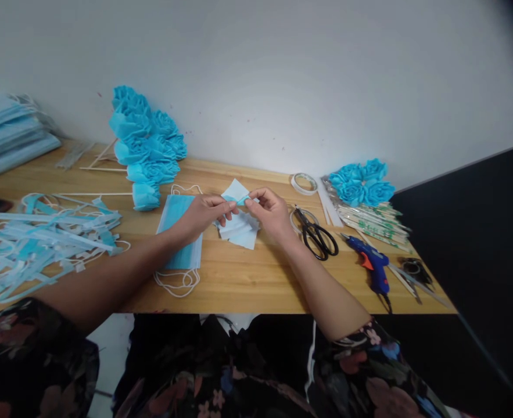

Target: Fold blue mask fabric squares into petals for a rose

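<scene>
Between my two hands is a small piece of light blue mask fabric (241, 201), pinched from both sides. My left hand (210, 212) grips its left end with thumb and fingertips. On the other end, the fingers of my right hand (268, 210) are closed. Several pale blue cut squares of fabric (244, 233) lie on the table just below my hands. A blue face mask (180, 232) with white ear loops rests flat under my left wrist. Black-handled scissors (315, 235) lie to the right of my right hand.
Cut strips and loops (51, 238) heap at left, near packed masks (7, 130). Blue fabric flowers on sticks (145, 151) lie at the back left, more blue flowers (363, 181) at the back right. A tape roll (304, 183) and blue glue gun (372, 261) sit right.
</scene>
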{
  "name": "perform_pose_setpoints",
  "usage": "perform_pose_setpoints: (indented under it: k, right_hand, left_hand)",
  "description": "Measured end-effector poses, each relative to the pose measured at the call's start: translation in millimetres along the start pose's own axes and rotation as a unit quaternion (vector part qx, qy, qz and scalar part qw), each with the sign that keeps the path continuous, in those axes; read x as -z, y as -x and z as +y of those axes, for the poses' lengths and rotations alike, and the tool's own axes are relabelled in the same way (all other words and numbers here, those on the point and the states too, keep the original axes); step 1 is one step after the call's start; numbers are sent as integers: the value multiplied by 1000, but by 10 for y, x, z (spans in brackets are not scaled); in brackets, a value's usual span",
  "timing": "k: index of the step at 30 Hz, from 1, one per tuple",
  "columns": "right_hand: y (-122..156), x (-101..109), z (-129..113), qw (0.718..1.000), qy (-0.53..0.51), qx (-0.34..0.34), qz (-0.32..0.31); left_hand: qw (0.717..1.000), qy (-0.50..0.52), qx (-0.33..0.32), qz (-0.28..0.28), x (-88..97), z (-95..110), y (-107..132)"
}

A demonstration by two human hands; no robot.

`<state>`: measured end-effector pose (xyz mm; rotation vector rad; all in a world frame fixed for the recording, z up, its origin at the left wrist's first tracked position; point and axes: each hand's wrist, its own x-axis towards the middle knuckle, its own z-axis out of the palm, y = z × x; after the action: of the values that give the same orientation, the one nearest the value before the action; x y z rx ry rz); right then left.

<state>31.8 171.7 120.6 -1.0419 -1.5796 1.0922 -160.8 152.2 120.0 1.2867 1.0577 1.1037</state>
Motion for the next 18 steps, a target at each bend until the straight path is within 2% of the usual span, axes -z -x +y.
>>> perform_pose_setpoints:
  k: [9,15,18]
  right_hand:
    - [-27,-1,46,997,-70,-24,-24]
    - [-7,-23,22,987,-121,-38,-97]
    - [8,-35,2,985,-126,-36,-113]
  left_hand:
    - [999,-41,-5,10,-2,73,26]
    - [998,-39,-39,31,12,79,9]
    - [996,-40,-67,42,10,78,13]
